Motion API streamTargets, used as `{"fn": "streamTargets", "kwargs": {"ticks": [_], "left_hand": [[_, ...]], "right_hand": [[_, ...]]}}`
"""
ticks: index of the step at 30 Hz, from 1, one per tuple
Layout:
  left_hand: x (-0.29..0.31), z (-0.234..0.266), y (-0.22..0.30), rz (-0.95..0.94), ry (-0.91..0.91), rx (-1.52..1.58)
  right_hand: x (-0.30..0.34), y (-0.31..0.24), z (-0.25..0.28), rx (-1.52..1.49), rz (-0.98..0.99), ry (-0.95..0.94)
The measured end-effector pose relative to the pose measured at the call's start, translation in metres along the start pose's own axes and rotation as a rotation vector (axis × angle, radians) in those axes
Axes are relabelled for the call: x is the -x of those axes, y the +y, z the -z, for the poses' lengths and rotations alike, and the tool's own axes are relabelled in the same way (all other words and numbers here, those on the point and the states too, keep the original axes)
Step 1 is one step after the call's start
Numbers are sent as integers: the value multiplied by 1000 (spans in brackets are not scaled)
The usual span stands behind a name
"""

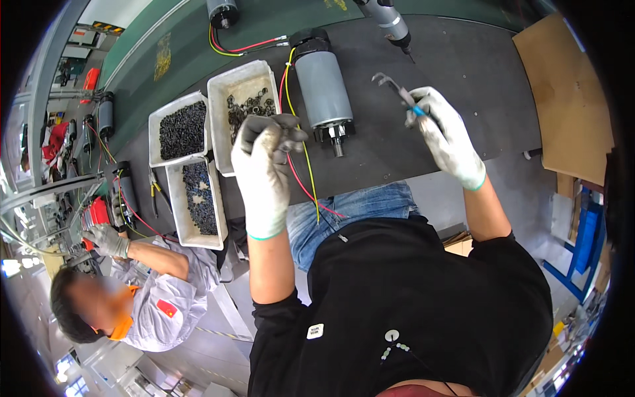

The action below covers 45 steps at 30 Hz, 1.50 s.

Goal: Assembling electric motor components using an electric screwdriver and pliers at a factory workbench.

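Note:
My right hand (442,129), in a white glove with a grey palm, is closed round pliers (399,90) with slim bent jaws and a bit of blue grip showing. My left hand (262,169), gloved alike, has its fingers pinched together at the right edge of a white bin of dark metal rings (231,86). Anything between those fingers is too small or hidden to make out. Between my hands a grey cylindrical motor (323,89) with black ends lies on the dark bench, its shaft pointing toward me. Red and yellow wires (306,155) run along its left side.
White bins with small black parts (182,131) and blue-black parts (210,228) stand at left, beside yellow-handled pliers (156,195). A power screwdriver (390,26) hangs at the top; another motor (223,12) lies far back. A co-worker (159,291) sits at left; cardboard (562,92) stands right.

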<state>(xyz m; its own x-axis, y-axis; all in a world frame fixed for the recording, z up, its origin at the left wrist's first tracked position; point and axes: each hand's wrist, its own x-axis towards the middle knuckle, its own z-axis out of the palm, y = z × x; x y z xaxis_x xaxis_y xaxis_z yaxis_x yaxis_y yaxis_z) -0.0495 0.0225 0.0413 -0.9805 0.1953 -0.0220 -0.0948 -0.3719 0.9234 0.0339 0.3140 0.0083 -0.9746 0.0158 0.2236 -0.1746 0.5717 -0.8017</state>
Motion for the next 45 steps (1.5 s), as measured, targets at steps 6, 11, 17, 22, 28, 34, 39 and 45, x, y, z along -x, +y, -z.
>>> {"fn": "streamTargets", "kwargs": {"ticks": [6, 11, 17, 22, 28, 34, 39, 45], "left_hand": [[32, -24, -4, 11, -79, 180], [42, -28, -1, 11, -42, 163], [48, -28, -4, 43, -64, 127], [50, -27, -4, 54, -49, 140], [47, -25, -5, 70, -61, 65], [47, -28, -3, 79, -61, 60], [46, -29, -3, 116, -26, -7], [41, -28, -5, 151, -4, -48]], "right_hand": [[3, -43, -21, -124, 309, -3], [-2, -54, -28, -80, 347, -48], [2, -51, -32, -65, 357, -62], [6, -50, -31, -77, 342, -57], [4, -47, -34, -67, 346, -62], [4, -45, -35, -64, 335, -101], [0, -43, -33, -5, 376, -152], [-7, -43, -36, 154, 414, -100]]}}
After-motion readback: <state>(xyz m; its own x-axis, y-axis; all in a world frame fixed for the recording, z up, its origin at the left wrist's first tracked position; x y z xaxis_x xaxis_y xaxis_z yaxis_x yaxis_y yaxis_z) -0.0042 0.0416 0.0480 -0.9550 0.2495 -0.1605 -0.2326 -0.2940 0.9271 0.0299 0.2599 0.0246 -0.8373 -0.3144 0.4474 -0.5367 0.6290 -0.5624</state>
